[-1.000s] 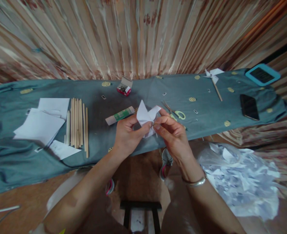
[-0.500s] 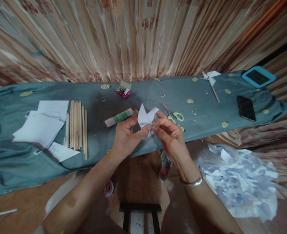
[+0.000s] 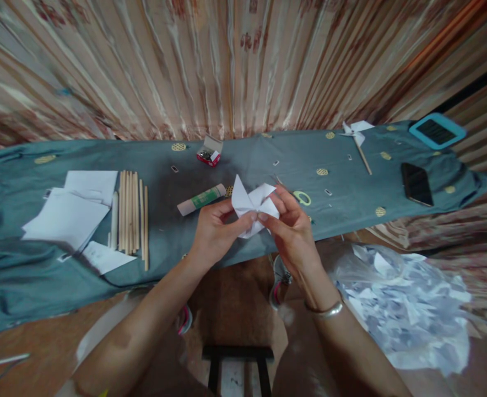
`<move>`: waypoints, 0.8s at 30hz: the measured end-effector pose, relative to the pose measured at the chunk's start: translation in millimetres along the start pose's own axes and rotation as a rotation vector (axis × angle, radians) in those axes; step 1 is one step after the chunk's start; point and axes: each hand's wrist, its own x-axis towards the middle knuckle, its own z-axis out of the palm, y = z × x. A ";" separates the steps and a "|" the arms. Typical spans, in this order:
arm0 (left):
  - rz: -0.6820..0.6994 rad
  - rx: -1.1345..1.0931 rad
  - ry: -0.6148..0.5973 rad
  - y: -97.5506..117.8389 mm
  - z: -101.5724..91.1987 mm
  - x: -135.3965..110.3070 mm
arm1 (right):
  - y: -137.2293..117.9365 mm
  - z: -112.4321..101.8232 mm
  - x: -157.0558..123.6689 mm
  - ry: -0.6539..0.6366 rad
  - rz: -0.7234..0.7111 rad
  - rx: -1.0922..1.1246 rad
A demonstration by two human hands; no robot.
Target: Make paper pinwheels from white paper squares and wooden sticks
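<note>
A white paper pinwheel point(image 3: 247, 199) with folded blades is held up over the table's near edge, between both hands. My left hand point(image 3: 215, 229) grips it from the left, thumb at its centre and fingers behind. From the right, my right hand point(image 3: 291, 229) pinches it, its thumb also at the centre. Whether a pin sits under the thumbs I cannot tell. A glue stick point(image 3: 202, 199) lies just beyond my left hand. Scissors point(image 3: 302, 198) with pale green handles are partly hidden behind my right hand. Farther back stands an open small red box point(image 3: 209, 156) of metal pins.
White paper sheets point(image 3: 70, 215) and a row of wooden sticks point(image 3: 130, 212) lie at the left. At the right are a finished pinwheel on a stick point(image 3: 363, 154), a phone point(image 3: 417, 183) and a blue-framed tablet point(image 3: 437, 131). A bag of paper scraps point(image 3: 409, 314) stands below.
The pinwheel's right blades have spread into fuller view. My right hand's fingers have shifted outward around its right side, and its thumb now presses near the centre.
</note>
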 end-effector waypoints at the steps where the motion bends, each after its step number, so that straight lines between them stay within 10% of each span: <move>1: -0.016 -0.026 -0.013 0.9 0.5 -0.1 | -1.6 0.6 -0.4 0.006 0.033 0.016; 24: -0.101 -0.114 0.015 -4.5 4.5 0.9 | -9.8 8.8 -3.2 0.124 0.183 0.162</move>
